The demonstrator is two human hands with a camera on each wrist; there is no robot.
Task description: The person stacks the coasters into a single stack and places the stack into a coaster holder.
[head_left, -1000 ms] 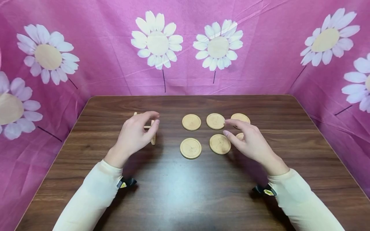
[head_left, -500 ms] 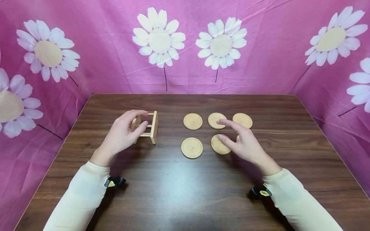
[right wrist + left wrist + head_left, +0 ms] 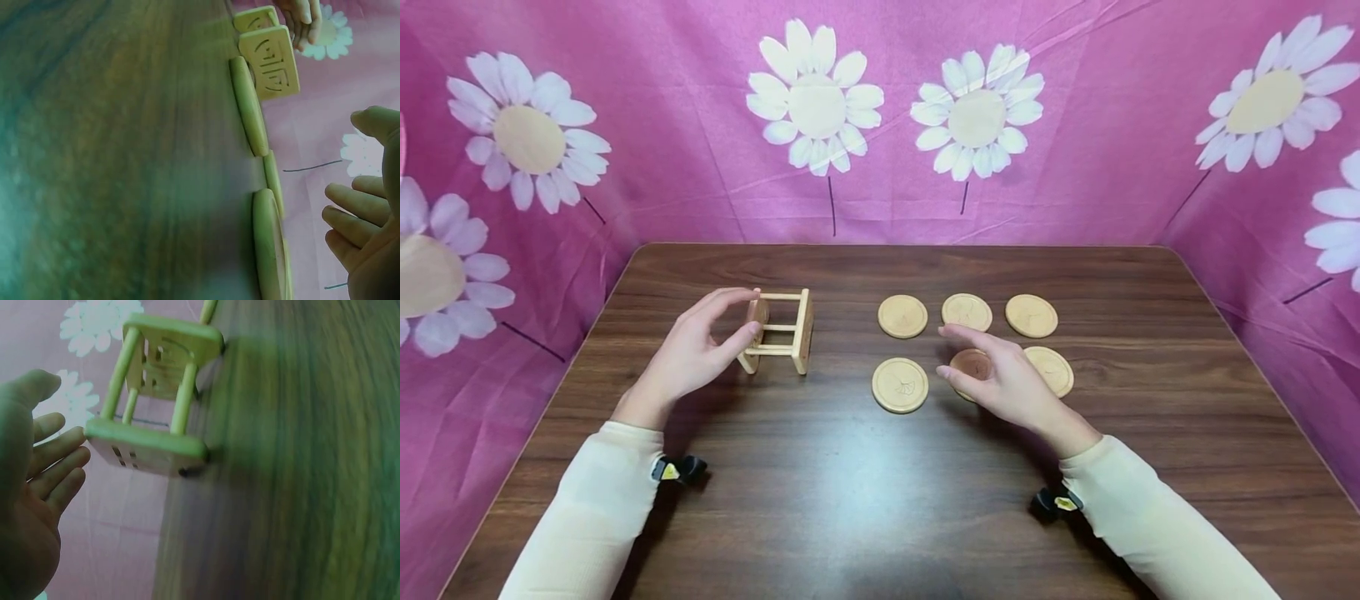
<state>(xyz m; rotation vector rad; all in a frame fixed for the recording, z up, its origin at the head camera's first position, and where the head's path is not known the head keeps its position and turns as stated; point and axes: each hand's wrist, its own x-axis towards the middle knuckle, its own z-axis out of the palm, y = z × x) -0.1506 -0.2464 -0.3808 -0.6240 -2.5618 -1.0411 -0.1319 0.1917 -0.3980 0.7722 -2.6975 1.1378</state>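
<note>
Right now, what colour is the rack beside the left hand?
The rack is pale yellow-tan, best seen in the head view.

on the table [image 3: 850, 492], the rack [image 3: 781, 327] stands at the left, with two rows lying to its right. the far row has, from left to right, the far left disc [image 3: 902, 317], the far middle disc [image 3: 967, 312] and the far right disc [image 3: 1032, 316]. before it, the near row has the near left disc [image 3: 900, 385], the near middle disc [image 3: 968, 364] and the near right disc [image 3: 1049, 372]. the left hand [image 3: 700, 337] is just beside the rack's left end; whether they touch cannot be told. the right hand [image 3: 1006, 379] is above the near middle disc, partly covering it in the head view. the cloth [image 3: 887, 200] hangs behind the table and along both sides.
</note>
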